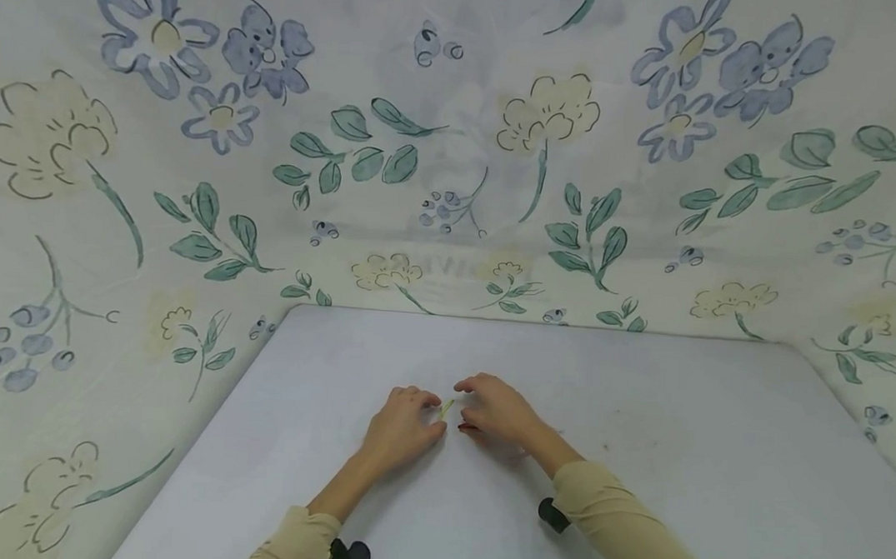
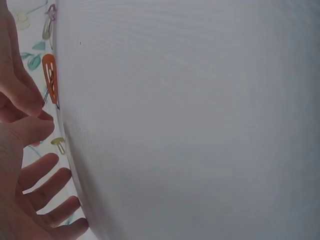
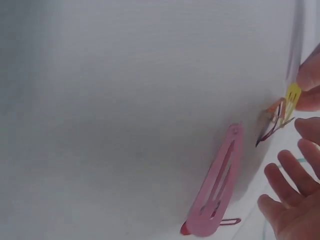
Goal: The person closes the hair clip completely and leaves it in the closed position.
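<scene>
In the head view both hands meet over the white tabletop. My left hand (image 1: 404, 428) pinches a small yellow hair clip (image 1: 446, 409) between thumb and forefinger; the clip's legs (image 3: 289, 112) are spread apart. Opposite it, my right hand (image 1: 498, 411) has its forefinger raised, and an orange snap hair clip (image 2: 49, 75) sits at its fingertips, its dark thin prong bent out. In the right wrist view the yellow and orange clips overlap. A larger pink hair clip (image 3: 217, 185) shows near the right wrist, with a red piece (image 3: 186, 229) partly hidden behind it.
The white table (image 1: 638, 388) spreads around both hands. A floral-patterned sheet (image 1: 452, 188) rises behind it and at the sides. Black wrist devices (image 1: 554, 515) sit below both forearms, close over the table.
</scene>
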A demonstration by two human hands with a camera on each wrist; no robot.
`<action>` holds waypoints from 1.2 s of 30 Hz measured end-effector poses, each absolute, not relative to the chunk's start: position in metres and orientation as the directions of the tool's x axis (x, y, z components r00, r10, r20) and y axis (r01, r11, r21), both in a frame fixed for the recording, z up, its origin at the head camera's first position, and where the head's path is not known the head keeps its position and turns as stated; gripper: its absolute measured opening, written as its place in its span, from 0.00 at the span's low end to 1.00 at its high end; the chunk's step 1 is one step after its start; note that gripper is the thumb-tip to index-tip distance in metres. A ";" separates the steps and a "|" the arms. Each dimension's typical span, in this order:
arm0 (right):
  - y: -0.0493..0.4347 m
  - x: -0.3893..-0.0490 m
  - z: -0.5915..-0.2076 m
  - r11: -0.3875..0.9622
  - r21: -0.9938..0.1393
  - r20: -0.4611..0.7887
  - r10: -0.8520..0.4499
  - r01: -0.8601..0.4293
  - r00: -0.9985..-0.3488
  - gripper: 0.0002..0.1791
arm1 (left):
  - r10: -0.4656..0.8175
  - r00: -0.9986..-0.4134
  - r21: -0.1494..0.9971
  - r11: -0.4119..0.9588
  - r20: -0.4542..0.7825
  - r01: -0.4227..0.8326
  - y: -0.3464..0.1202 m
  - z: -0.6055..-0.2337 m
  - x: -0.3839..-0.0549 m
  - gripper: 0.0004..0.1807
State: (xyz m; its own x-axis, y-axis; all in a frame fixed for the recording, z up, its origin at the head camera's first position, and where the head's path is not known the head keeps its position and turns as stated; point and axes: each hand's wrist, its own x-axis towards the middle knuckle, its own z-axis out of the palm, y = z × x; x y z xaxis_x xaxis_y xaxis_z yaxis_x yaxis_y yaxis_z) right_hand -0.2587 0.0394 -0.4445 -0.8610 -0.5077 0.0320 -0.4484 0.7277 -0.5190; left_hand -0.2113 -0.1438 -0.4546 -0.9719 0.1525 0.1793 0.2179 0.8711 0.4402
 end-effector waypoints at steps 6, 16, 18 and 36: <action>0.031 -0.262 -0.443 0.736 -0.506 0.023 -0.510 -0.450 -0.860 0.20 | 0.151 -0.973 0.445 0.869 0.177 0.216 -0.141 -0.451 -0.212 0.18; 0.025 -0.266 -0.447 0.736 -0.521 0.004 -0.504 -0.432 -0.864 0.20 | 0.119 -0.976 0.430 0.883 0.184 0.189 -0.137 -0.451 -0.214 0.14; 0.024 -0.266 -0.448 0.735 -0.524 0.005 -0.503 -0.431 -0.864 0.20 | 0.111 -0.975 0.424 0.887 0.191 0.184 -0.137 -0.450 -0.214 0.12; 0.021 -0.261 -0.448 0.748 -0.483 0.012 -0.515 -0.456 -0.857 0.14 | 0.064 -0.974 0.427 0.891 0.217 0.154 -0.139 -0.455 -0.216 0.02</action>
State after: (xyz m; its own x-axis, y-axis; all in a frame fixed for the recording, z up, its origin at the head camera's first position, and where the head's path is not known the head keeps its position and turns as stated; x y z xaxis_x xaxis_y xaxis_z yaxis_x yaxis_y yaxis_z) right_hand -0.2610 0.0210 -0.4481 -0.8570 -0.5151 0.0124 -0.4563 0.7476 -0.4826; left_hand -0.2157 -0.1387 -0.4553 -0.9741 0.0641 0.2167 0.1537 0.8909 0.4273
